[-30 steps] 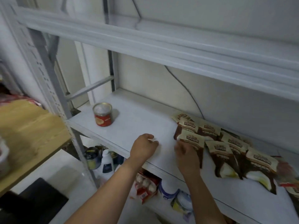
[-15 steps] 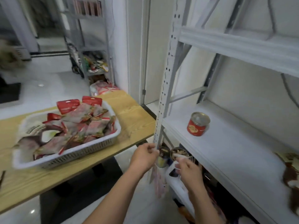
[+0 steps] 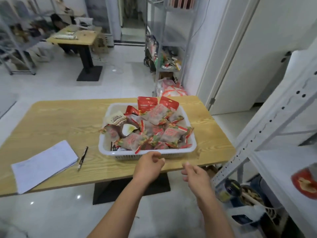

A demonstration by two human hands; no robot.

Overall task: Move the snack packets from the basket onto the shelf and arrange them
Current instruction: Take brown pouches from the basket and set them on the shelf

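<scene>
Dozens of snack packets [image 3: 154, 133], mostly red-trimmed translucent pouches with one brown-and-cream pouch at the left, lie heaped in the white perforated plastic basket [image 3: 193, 147]. None of those in view has reached the white metal shelf [image 3: 277, 162] at the right. The basket sits right of centre on the pale wooden tabletop [image 3: 68, 127], towards the near edge. That puts it close to the shelf's perforated white upright [image 3: 267, 133] and within a short turn of the body.

Both hands are empty and hang just short of the basket's near rim. The left hand [image 3: 149, 166] is curled into a loose fist. It overlaps the rim from this view, and I cannot tell whether it touches it. The right hand [image 3: 195, 175] is relaxed with its fingers half bent, over the near edge of the tabletop and apart from the basket. Held so, they look ready to reach in for another load, and the left is nearer the heap.

The packets lie loose and crossed over one another, so a grab would likely lift several at once and could drag neighbours over the low rim.

On the shelf a blurred round red tin [image 3: 306, 183] stands at the frame's right edge. A stack of white paper [image 3: 44, 166] and a dark pen [image 3: 83, 158] lie on the left of the tabletop, well apart from the basket and out of the way of the work.
</scene>
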